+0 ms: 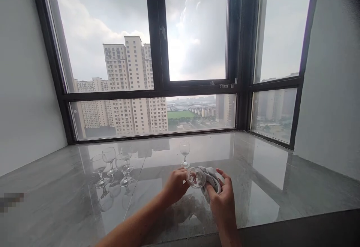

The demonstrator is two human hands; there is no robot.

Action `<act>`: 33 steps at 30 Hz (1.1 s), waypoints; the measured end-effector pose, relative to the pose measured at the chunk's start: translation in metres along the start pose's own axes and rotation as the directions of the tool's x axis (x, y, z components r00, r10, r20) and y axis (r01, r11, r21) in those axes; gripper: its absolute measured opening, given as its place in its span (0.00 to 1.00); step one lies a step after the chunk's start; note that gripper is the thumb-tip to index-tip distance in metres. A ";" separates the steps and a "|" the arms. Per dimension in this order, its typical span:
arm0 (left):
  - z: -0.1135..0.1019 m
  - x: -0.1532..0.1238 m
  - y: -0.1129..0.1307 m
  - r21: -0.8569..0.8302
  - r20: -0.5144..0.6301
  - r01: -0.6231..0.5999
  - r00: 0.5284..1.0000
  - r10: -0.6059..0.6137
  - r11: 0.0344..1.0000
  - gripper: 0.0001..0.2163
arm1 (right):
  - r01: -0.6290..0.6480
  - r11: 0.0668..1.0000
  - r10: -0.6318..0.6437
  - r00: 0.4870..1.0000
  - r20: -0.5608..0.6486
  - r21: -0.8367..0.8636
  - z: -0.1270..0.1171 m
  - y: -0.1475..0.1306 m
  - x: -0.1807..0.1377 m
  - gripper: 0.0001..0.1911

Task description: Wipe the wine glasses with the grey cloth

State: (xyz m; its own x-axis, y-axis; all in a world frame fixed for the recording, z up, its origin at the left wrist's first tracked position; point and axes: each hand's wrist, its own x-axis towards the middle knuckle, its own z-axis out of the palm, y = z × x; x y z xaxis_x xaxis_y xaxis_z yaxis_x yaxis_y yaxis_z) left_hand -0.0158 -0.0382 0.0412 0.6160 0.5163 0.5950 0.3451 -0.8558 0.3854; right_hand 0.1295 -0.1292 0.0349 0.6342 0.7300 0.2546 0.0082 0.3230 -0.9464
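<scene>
My left hand [176,184] is closed around a clear wine glass [196,177], which is tipped so its round end faces me. In my right hand [223,194] is a grey cloth [211,179], bunched up and pressed against the right side of that glass. The fingers of my left hand are partly hidden behind the glass. Just beyond my hands, another stemmed glass [185,148] stands upright on the glossy grey sill [157,202].
Several more stemmed glasses [109,156] stand grouped to the left on the sill. Dark-framed windows [152,94] rise behind it, with pale walls [332,89] on both sides. The sill's front edge [298,217] runs along the lower right.
</scene>
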 end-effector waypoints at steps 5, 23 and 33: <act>0.005 0.000 -0.003 -0.093 -0.018 0.237 0.971 -0.240 0.967 0.09 | -0.012 1.000 0.012 1.000 -0.012 0.003 0.007 -0.002 -0.008 0.36; -0.010 -0.006 -0.002 0.373 -0.078 -0.001 0.996 0.033 0.928 0.09 | 0.115 0.955 -0.144 0.986 -0.087 -0.273 -0.022 -0.002 0.004 0.38; -0.010 -0.007 -0.001 0.434 -0.072 0.033 0.997 -0.002 0.900 0.09 | 0.350 0.654 -0.291 0.935 0.204 -0.671 -0.021 0.003 0.001 0.30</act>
State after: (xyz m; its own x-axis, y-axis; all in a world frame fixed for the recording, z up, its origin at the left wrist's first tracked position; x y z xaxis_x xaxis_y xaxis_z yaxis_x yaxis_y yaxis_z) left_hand -0.0272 -0.0408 0.0439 0.5630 0.5190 0.6431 0.6384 -0.7674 0.0604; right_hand 0.1465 -0.1401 0.0279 0.4326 0.7111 0.5542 0.7461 0.0629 -0.6629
